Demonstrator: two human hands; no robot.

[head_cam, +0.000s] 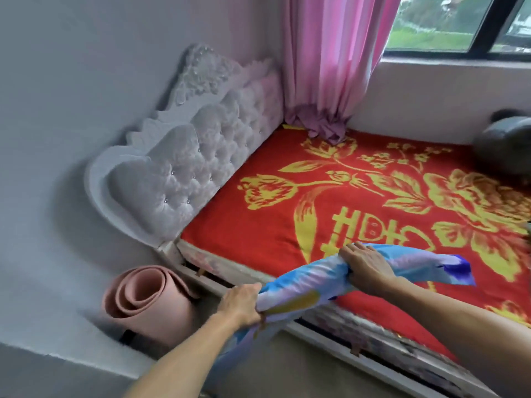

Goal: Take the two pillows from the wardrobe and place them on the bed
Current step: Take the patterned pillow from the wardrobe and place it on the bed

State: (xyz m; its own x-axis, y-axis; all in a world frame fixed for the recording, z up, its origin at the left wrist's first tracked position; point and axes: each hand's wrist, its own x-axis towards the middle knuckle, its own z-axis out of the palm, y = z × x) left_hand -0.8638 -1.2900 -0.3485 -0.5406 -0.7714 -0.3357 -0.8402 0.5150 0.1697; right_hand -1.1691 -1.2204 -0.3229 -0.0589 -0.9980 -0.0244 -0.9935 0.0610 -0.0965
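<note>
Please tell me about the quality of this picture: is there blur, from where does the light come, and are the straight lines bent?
Head view: daylight enters from the window at upper right. Motion blur smears the pillow, the left hand, the right hand and the grey object at the right edge. The wide lens bends the bed edge and headboard; the pink curtain glows, lit from behind.

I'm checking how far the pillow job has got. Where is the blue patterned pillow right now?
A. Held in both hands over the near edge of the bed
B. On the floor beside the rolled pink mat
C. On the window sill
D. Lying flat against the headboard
A: the left hand and right hand both grip the pillow in the air over the bed edge.
</note>
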